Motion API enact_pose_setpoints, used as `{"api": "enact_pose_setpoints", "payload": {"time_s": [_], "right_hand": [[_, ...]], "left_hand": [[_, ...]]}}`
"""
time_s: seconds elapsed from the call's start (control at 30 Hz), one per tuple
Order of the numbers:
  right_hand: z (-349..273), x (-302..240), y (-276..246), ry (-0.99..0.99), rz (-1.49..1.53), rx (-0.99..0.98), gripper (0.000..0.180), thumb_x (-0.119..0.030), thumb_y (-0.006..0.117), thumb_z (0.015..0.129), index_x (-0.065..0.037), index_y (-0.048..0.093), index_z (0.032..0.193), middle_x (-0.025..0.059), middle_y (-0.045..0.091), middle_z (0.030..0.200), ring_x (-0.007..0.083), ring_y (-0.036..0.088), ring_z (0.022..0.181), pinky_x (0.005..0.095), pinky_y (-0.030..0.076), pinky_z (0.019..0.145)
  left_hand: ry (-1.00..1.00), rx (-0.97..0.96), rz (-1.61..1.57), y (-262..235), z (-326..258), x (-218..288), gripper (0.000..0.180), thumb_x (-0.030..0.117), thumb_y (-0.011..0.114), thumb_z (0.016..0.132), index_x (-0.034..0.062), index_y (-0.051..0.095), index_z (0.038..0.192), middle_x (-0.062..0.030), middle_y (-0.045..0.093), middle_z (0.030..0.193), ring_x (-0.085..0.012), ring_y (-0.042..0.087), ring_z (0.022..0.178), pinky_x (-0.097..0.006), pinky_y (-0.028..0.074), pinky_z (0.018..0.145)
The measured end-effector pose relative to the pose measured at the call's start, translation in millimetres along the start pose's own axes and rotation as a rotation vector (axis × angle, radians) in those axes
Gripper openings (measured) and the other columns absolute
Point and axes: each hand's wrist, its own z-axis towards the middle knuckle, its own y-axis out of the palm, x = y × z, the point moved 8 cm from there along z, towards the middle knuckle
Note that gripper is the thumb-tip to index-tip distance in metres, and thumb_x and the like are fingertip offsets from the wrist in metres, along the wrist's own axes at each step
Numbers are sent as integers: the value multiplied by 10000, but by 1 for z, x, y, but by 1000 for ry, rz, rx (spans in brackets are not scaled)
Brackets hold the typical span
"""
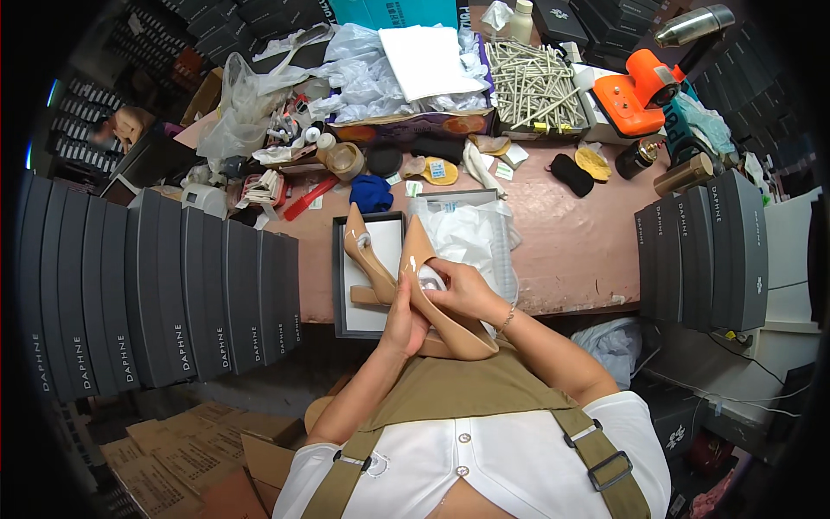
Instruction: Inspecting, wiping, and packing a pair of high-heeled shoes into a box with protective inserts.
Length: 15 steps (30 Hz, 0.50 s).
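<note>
Just in front of my apron, a beige pointed high-heeled shoe (418,248) is held with its toe pointing away from me. My left hand (405,324) is closed round its left side. At the shoe's opening, my right hand (467,294) grips the right edge, its fingertips reaching in at some white stuffing (430,278); whether they pinch that stuffing is hard to see. The matching shoe (357,233) lies on its side in an open dark shoebox (338,298) to the left. Behind the held shoe sits crumpled white wrapping (462,238) in a second box.
Dark shoeboxes stand in rows at the left (156,285) and right (739,251). Along the back are a carton of plastic wrapping (372,130), a box of pale sticks (536,86) and an orange tool with a metal nozzle (644,86). A red-handled brush (309,201) lies left.
</note>
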Motion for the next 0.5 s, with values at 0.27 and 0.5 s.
{"api": "enact_pose_setpoints", "payload": {"time_s": [0.27, 0.5], "right_hand": [[16, 22, -36, -57, -264, 116, 357, -247, 662, 699, 13, 628, 941, 199, 622, 906, 342, 612, 829, 401, 486, 731], [52, 109, 13, -117, -1109, 86, 147, -108, 554, 773, -63, 616, 898, 135, 622, 881, 277, 608, 771, 408, 453, 628]], "left_hand": [[34, 190, -185, -23, -2, 5, 591, 524, 398, 947, 75, 394, 1330, -100, 484, 1294, -240, 473, 1194, -410, 377, 1023], [-66, 155, -233, -31, 1, -6, 604, 519, 429, 937, 72, 394, 1341, -107, 478, 1317, -252, 458, 1218, -419, 360, 1044]]}}
